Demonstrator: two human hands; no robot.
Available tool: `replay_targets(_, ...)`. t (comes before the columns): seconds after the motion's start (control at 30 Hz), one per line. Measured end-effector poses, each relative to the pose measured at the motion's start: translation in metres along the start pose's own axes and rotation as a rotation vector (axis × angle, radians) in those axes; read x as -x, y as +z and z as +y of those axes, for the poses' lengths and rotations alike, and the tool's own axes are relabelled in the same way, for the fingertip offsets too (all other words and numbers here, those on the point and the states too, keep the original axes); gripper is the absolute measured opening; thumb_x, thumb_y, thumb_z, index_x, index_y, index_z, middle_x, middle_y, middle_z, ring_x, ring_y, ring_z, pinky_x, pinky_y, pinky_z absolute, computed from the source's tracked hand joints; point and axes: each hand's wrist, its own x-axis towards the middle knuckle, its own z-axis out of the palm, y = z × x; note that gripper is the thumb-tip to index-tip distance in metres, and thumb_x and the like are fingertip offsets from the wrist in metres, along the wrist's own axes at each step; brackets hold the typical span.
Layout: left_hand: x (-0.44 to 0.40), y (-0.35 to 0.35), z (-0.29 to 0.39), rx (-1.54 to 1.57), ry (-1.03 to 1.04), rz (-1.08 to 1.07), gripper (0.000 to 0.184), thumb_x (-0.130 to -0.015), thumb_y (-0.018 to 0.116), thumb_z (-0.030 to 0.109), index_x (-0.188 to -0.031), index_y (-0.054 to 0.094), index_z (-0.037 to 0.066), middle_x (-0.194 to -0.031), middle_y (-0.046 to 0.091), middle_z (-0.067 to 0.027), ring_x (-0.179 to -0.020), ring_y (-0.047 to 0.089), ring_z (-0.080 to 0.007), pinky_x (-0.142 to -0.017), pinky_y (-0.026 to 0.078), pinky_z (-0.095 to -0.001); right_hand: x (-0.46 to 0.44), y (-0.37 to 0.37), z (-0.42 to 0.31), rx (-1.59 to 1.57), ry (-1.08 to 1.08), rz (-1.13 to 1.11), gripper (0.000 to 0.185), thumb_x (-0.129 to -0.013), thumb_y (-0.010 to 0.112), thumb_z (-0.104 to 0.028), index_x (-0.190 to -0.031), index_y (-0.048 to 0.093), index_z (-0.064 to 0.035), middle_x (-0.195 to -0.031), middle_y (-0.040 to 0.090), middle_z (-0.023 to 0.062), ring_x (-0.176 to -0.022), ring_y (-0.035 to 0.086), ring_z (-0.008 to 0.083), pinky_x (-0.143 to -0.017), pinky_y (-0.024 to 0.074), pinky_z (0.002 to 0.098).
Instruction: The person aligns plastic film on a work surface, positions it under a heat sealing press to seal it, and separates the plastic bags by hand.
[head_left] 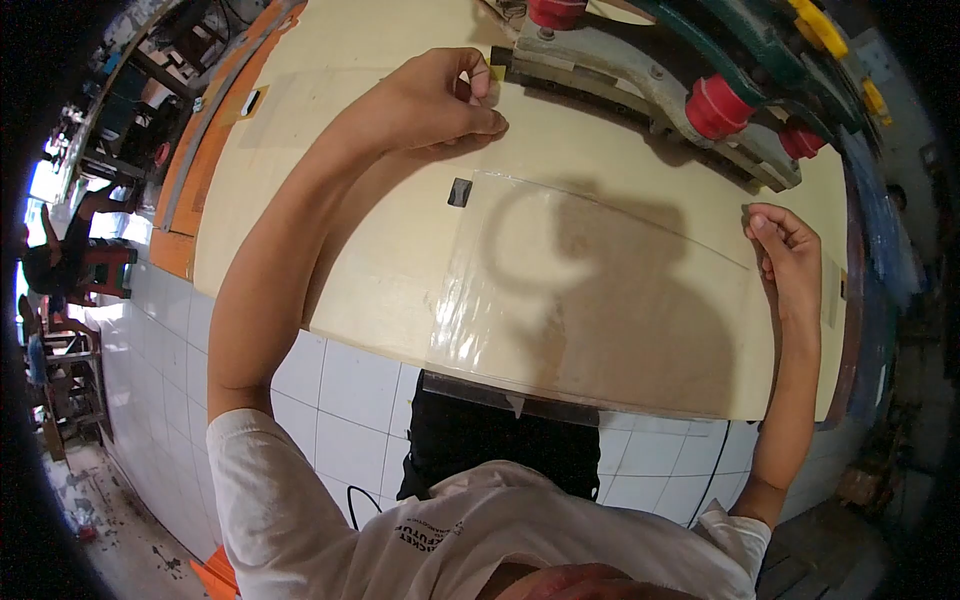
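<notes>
Your sheet (600,310) lies flat along the tabletop's (385,290) near edge, apart from the press (640,85) toward the far right corner, so laying it out looks done but what is left cannot be told, while your left hand (435,97) and right hand (788,258) curl their fingers narrow, any hold unclear.

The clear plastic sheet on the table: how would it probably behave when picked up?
The clear plastic sheet is probably floppy, since rippled highlights run along its left side. It looks thin and see-through, so likely light. Its glossy surface may feel slippery.
</notes>
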Motion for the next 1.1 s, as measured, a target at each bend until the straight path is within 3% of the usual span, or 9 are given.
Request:
replay_targets(0.4, 0.003, 0.001, 0.004, -0.073, 0.005, 0.03, 0.028, -0.085, 0.072, 0.005, -0.087, 0.044, 0.009, -0.067, 0.054, -0.0005, -0.052, 0.048, -0.0057, -0.041, 0.035, -0.0233, 0.001, -0.003, -0.001, -0.019, 0.005, -0.075, 0.02, -0.093, 0.069, -0.016, -0.106, 0.071, -0.0013, -0.079, 0.066, -0.0018, -0.052, 0.042, -0.0014, -0.046, 0.03, 0.015)
replay_targets(0.47, 0.0, 0.0, -0.006, 0.045, 0.02, 0.021, 0.02, -0.086, 0.071, 0.005, -0.09, 0.051, 0.006, -0.068, 0.055, 0.0013, -0.055, 0.049, -0.0054, -0.045, 0.036, -0.022, 0.0, -0.001, 0.002, -0.107, -0.003, -0.057, 0.019, -0.09, 0.071, -0.009, -0.106, 0.072, 0.0016, -0.075, 0.064, -0.0007, -0.053, 0.041, 0.0004, -0.047, 0.0286, 0.0172)
replay_targets(0.77, 0.001, 0.0, 0.003, -0.083, -0.01, 0.004, 0.019, -0.087, 0.073, 0.006, -0.104, 0.066, 0.002, -0.072, 0.056, 0.0043, -0.059, 0.051, -0.0031, -0.049, 0.039, -0.0205, 0.002, 0.0, 0.001, -0.067, -0.014, -0.053, 0.02, -0.091, 0.07, -0.011, -0.105, 0.071, 0.0031, -0.071, 0.058, -0.0053, -0.054, 0.041, 0.0005, -0.047, 0.0274, 0.0181)
replay_targets(0.8, 0.003, 0.007, 0.012, -0.105, 0.004, 0.062, 0.019, -0.085, 0.07, 0.003, -0.101, 0.063, -0.005, -0.062, 0.054, 0.0016, -0.048, 0.047, -0.0046, -0.044, 0.036, -0.0216, 0.002, -0.001, 0.0, -0.043, -0.015, -0.046, 0.019, -0.091, 0.07, -0.012, -0.104, 0.072, 0.0021, -0.07, 0.057, -0.0063, -0.054, 0.04, 0.0004, -0.047, 0.0278, 0.0184)
replay_targets(0.97, -0.002, 0.0, 0.004, -0.112, 0.064, 0.025, 0.016, -0.087, 0.067, 0.001, -0.101, 0.062, -0.006, -0.057, 0.053, 0.0015, -0.043, 0.043, -0.0042, -0.042, 0.03, -0.0214, 0.002, -0.001, 0.002, -0.058, -0.048, -0.051, 0.018, -0.091, 0.07, -0.011, -0.103, 0.073, 0.0026, -0.071, 0.059, -0.0043, -0.055, 0.041, 0.0011, -0.048, 0.0298, 0.02)
replay_targets(1.03, -0.003, -0.004, 0.004, -0.113, -0.051, -0.02, 0.019, -0.089, 0.069, 0.006, -0.107, 0.067, -0.002, -0.083, 0.064, -0.0008, -0.067, 0.056, -0.0047, -0.054, 0.044, -0.0199, 0.004, -0.001, -0.002, -0.013, -0.013, -0.058, 0.018, -0.091, 0.071, -0.011, -0.102, 0.073, 0.0029, -0.073, 0.062, -0.0026, -0.058, 0.043, 0.0017, -0.05, 0.0323, 0.0204)
replay_targets(1.1, -0.004, -0.003, 0.003, -0.131, -0.054, -0.015, 0.018, -0.09, 0.068, 0.005, -0.106, 0.066, -0.002, -0.084, 0.065, -0.0011, -0.066, 0.056, -0.0046, -0.054, 0.044, -0.0197, 0.004, 0.0, -0.004, 0.003, -0.013, -0.047, 0.018, -0.09, 0.071, -0.011, -0.102, 0.074, 0.0027, -0.075, 0.063, -0.0021, -0.059, 0.045, 0.0022, -0.051, 0.0339, 0.0204)
